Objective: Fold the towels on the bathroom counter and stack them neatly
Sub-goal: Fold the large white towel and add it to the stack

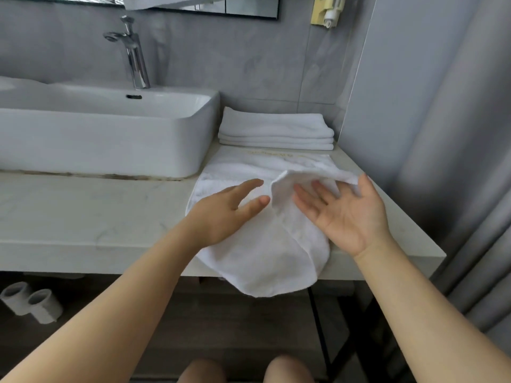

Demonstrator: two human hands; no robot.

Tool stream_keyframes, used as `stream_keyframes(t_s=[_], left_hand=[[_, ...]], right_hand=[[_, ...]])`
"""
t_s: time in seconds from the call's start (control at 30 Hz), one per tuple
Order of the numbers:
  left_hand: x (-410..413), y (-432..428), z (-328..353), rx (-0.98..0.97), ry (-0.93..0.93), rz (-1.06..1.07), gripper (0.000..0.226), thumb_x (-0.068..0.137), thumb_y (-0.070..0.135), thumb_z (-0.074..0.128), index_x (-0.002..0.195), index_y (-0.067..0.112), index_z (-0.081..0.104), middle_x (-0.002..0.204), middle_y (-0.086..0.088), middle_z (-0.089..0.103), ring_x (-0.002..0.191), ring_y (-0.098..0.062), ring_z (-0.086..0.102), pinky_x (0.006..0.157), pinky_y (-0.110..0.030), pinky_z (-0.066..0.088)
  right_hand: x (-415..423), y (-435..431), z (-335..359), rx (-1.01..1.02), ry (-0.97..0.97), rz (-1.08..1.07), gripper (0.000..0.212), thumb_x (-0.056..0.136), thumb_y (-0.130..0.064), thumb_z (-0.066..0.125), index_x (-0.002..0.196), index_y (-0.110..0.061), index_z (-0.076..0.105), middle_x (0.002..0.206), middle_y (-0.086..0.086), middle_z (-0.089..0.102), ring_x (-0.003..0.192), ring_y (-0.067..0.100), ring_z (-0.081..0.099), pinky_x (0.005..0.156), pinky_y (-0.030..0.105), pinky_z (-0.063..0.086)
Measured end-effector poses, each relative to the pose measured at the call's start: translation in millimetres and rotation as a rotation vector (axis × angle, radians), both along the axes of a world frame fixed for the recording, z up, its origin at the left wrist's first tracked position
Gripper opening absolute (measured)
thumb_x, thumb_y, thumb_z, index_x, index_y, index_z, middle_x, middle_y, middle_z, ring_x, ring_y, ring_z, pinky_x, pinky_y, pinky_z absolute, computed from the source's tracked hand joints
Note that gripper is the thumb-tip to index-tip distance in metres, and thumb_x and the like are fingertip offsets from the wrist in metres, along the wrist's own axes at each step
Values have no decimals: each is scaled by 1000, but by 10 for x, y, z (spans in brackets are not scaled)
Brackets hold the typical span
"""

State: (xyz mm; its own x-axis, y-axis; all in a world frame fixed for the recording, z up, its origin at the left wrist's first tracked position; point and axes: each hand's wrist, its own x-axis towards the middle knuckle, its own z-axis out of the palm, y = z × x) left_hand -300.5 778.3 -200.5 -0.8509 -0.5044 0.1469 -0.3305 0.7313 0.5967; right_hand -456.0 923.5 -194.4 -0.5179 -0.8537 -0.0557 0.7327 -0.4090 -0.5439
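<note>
A white towel lies spread on the pale counter, its near end hanging over the front edge. My left hand rests flat on its left part, fingers straight. My right hand is palm up with straight fingers under a lifted flap of the towel's right side; the flap drapes over the fingertips. Behind, against the wall, sits a stack of folded white towels.
A white basin with a chrome tap stands on the counter to the left. A grey wall and curtain close the right side. Two paper rolls lie on the floor below.
</note>
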Motion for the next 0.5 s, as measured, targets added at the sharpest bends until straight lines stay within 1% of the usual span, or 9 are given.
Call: stream_keyframes(t_s=[0.1,0.17,0.23,0.3,0.37,0.4,0.43,0.47,0.5], left_hand=[[69,-2,-48,-91,34,-139,74,68,77,42,133,43,35,143,21,31,117,-4,47,102,-32,39],[114,-27,-116,-224,9,-193,60,76,66,58,127,38,41,141,20,26,115,-7,48,96,-34,43],[118,-76,-185,-331,-35,-195,44,82,50,62,120,37,47,138,19,30,109,-8,50,89,-28,43],[93,-130,-210,-318,-38,-191,26,87,39,60,112,35,56,128,21,39,108,-4,49,86,-21,40],[49,-178,-209,-285,-13,-194,16,89,32,58,104,33,63,117,22,45,110,0,47,88,-17,38],[27,-194,-207,-289,-4,-195,16,90,30,57,103,33,65,114,23,46,112,2,45,89,-16,37],[10,-209,-209,-293,2,-197,16,91,28,56,103,32,66,111,23,47,114,3,44,89,-15,36],[-1,-221,-213,-298,4,-198,17,91,27,56,103,32,67,110,23,48,115,4,43,90,-15,36],[-5,-228,-218,-301,4,-198,17,91,27,56,103,32,67,113,21,49,115,3,44,90,-16,36]], right_hand=[[-66,-89,-75,130,-60,-92,65,95,-52,38,150,-29,14,147,11,36,102,44,54,76,61,48],[-80,-109,-79,205,-24,-121,59,97,-39,42,148,-21,20,144,9,38,103,41,55,74,57,49],[-62,-152,-50,331,117,-152,35,96,-17,43,130,-10,42,132,9,45,98,35,60,68,49,53],[-21,-205,-30,500,464,-223,18,92,-1,43,99,-13,55,111,9,56,82,25,64,62,34,55],[1,-227,-36,667,1050,-315,27,88,1,49,85,-24,58,98,1,62,79,13,61,64,19,51],[9,-223,-49,703,1317,-291,26,86,-5,56,85,-31,58,98,-6,62,87,9,59,70,15,47],[26,-208,-65,720,1489,-195,22,83,-16,65,89,-37,58,103,-13,61,96,5,55,77,15,44],[27,-192,-86,756,1609,-76,26,77,-31,71,97,-40,58,109,-17,58,104,4,51,85,19,42],[12,-186,-117,812,1718,-7,39,70,-44,73,105,-40,57,113,-20,55,109,3,47,91,24,40]])
